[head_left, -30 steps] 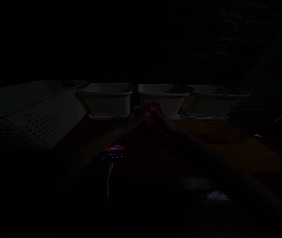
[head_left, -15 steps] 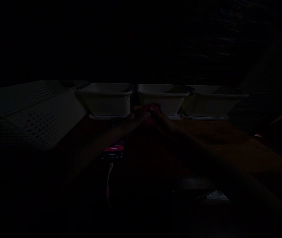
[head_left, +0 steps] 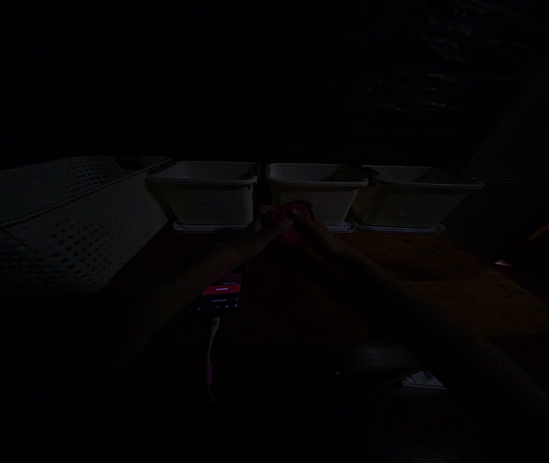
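The picture is very dark. A round red thing with ring-like lines (head_left: 290, 235) is held between my two hands in front of the middle tub; its kind cannot be made out. My left hand (head_left: 270, 230) grips it from the left, the thumb lying across its face. From the right, my right hand (head_left: 312, 226) closes round it with the thumb on top. Most of the fingers are lost in shadow behind it. Beneath my left forearm a phone (head_left: 221, 299) with a lit screen lies on the wooden table (head_left: 429, 276).
Along the back stand a left tub (head_left: 211, 202), a middle tub (head_left: 335, 200) and a right tub (head_left: 404, 206), all pale. A large perforated basket (head_left: 130, 225) is at the left. A white cable (head_left: 213, 331) runs from the phone. A pale flat item (head_left: 423, 380) lies near the front.
My thumbs and the red thing have shifted very slightly; both hands keep hold of it. The picture is a little darker.
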The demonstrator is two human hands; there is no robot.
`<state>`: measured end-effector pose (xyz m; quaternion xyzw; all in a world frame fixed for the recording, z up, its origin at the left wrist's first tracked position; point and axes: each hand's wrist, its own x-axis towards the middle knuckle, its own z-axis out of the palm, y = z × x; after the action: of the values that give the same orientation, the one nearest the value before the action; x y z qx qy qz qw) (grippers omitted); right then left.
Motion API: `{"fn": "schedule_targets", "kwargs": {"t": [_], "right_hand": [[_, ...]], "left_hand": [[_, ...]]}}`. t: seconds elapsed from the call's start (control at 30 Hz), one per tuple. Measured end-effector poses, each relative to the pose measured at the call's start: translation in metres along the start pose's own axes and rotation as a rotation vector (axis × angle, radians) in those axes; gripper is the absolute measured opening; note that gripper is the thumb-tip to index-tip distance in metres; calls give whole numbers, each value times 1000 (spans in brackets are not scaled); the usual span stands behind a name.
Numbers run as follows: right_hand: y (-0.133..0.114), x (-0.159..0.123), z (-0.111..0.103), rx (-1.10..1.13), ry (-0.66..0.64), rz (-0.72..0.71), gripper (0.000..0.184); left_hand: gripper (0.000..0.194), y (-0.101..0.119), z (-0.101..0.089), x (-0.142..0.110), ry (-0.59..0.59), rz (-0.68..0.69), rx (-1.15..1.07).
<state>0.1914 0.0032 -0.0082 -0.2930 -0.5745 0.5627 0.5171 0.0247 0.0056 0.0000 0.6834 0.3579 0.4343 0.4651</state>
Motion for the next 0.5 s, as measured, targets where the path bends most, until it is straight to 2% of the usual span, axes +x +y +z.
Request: {"fn": "schedule_targets", "kwargs": {"t": [0.27, 0.5], "right_hand": [[5, 7, -4, 4, -38, -21, 54], [-3, -2, 2, -16, -33, -9, 48]], "left_hand": [[58, 0, -1, -2, 3, -15, 12], [59, -6, 0, 5, 29, -15, -13]]}}
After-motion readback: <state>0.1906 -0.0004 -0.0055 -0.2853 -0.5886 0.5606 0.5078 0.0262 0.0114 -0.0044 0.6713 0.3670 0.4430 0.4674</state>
